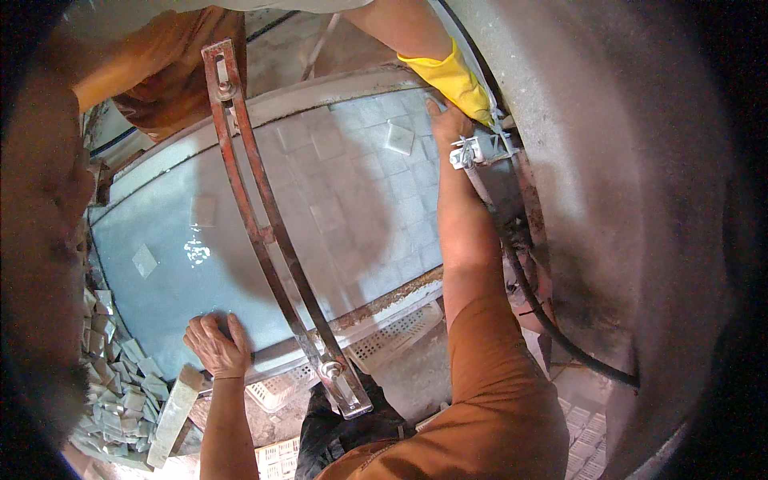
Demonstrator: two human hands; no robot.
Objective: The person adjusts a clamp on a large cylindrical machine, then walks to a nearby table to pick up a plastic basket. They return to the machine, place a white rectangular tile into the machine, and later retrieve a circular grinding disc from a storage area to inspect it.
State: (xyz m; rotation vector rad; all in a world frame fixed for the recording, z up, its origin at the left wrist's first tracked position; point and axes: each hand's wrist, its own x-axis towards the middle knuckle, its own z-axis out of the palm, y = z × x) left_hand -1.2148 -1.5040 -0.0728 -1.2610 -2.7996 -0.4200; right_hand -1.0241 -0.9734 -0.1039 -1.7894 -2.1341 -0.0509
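Observation:
A long shallow bed (320, 316) with a wet blue-grey surface lies in front of me, square tiles (400, 188) set side by side over its right part. My left hand (216, 346) rests on the bed's near left edge, fingers loosely bent, holding nothing. Stretched to the far right end, my right hand (451, 122) lies by the tiles with its thumb spread; its other fingers are partly hidden beside another person's yellow glove (460, 84). One pale loose tile (399, 138) sits on the laid ones. Another tile (145, 261) lies apart at the left.
A rusty slotted metal bar (264, 232) crosses above the bed. Broken tile pieces (120, 392) are heaped at the left. A white valve (466, 154) and a dark hose (552, 320) stand at the right. Perforated plastic crates (392, 336) sit below the near edge.

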